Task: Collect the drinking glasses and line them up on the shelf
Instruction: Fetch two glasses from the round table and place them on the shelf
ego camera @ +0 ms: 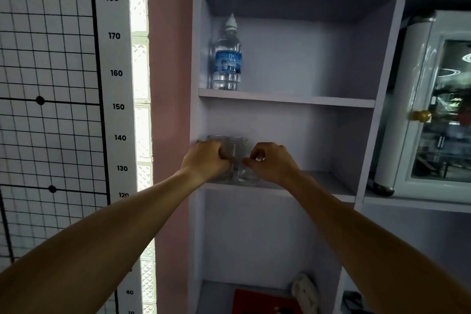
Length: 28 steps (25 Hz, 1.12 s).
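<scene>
**Inspector:** Two clear drinking glasses (pixel 238 160) stand touching at the left end of the middle shelf (pixel 318 192). Left hand (pixel 207 160) is wrapped round the left one; right hand (pixel 271 162) pinches the other's wall between thumb and fingers.

**Clerk:** Handling?

**Inspector:** Rigid, smooth, thin-walled cylinders; judged light, slippery, breakable if knocked together. Best held at mid-wall, not the rim.

**Clerk:** Surroundings?

**Inspector:** Matte painted boards; a ribbed plastic water bottle (pixel 226 58) one shelf above.
</scene>
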Available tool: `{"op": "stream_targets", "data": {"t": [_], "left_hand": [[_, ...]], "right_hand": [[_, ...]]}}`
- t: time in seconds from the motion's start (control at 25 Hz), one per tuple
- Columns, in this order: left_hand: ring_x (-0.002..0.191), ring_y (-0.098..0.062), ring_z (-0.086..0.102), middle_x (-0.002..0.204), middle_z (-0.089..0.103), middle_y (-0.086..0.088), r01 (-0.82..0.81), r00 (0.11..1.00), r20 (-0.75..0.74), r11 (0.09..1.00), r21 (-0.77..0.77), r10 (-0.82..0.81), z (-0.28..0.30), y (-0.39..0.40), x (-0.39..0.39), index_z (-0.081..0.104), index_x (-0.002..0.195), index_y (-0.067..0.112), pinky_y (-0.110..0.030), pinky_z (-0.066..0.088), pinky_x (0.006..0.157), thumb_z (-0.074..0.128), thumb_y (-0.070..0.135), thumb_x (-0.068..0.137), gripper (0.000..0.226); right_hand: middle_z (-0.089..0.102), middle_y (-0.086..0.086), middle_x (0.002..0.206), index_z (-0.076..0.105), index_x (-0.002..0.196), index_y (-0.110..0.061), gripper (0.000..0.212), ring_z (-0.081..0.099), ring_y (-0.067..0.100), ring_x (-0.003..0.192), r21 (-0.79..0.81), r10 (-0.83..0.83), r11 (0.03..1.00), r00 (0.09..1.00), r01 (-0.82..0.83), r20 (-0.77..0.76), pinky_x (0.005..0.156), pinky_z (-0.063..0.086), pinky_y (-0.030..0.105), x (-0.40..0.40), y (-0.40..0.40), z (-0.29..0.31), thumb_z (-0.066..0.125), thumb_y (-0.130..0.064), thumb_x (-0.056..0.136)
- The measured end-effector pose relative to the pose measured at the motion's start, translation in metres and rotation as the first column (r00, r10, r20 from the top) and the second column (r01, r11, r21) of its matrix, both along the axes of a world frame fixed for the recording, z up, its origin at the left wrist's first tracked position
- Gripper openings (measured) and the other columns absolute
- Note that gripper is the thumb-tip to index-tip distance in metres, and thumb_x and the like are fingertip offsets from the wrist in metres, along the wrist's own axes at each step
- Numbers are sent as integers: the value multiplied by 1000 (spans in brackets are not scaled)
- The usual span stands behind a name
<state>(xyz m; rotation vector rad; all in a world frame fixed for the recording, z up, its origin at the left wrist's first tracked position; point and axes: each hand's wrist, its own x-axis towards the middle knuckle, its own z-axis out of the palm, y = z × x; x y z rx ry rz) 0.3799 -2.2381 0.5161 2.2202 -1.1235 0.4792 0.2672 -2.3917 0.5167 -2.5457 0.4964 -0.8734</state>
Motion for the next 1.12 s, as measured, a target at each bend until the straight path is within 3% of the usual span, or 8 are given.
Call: {"op": "stream_targets", "data": {"t": [0.08,0.16,0.32,0.44,0.68,0.88,1.0,1.12], "left_hand": [[68,-25,66,69,66,1,-19,997,78,1000,0,19,0,4,-4,58,72,22,-35,57,61,55,48,73,26],[83,-31,67,87,70,-4,-55,985,167,997,54,45,-1,8,-7,62,92,23,-41,58,70,52,66,72,49],[102,-39,62,110,65,-14,-121,969,229,989,87,98,-5,8,-9,50,120,17,-47,57,80,61,65,78,65],[104,-41,62,113,61,-18,-115,961,259,992,51,98,-9,6,-11,45,123,18,-49,58,80,65,58,79,63],[94,-39,68,127,47,-18,-160,921,362,987,3,148,-14,3,-11,41,128,19,-43,61,76,73,46,81,64],[88,-37,71,114,68,-16,-127,898,423,992,-5,117,-20,8,-2,35,122,19,-45,61,73,72,26,87,51],[89,-37,71,110,71,-14,-148,868,483,989,27,116,-19,11,2,46,123,15,-45,58,75,68,23,88,42],[85,-39,68,100,73,-13,-137,867,488,990,44,99,-17,11,4,60,106,13,-44,56,73,65,21,87,22]], "right_hand": [[68,-1,97,59,70,-35,20,63,18,90,8,19,1000,999,-19,29,69,43,26,0,-2,-4,71,-48,79],[68,-2,100,62,80,-35,16,63,18,90,17,34,999,997,-35,62,67,42,25,0,-4,-8,71,-48,80],[66,2,110,59,112,-28,38,62,20,94,39,72,996,991,-77,112,71,43,26,-3,-4,-14,73,-46,81],[61,8,118,50,126,-27,54,61,25,97,18,118,992,984,-121,136,74,44,29,-6,-3,-17,73,-42,79],[61,7,118,42,133,-24,64,64,26,93,37,136,989,978,-144,159,72,44,29,-7,0,-17,77,-35,79],[51,-1,105,43,131,-22,66,64,25,90,35,131,990,976,-139,172,71,45,29,1,3,-18,80,-33,78],[50,-1,102,43,130,-22,67,58,23,90,25,123,991,978,-129,169,70,44,29,10,6,-19,80,-34,76],[52,-5,91,43,130,-23,66,55,12,78,19,110,993,977,-116,181,58,38,18,19,6,-22,79,-33,77]]}}
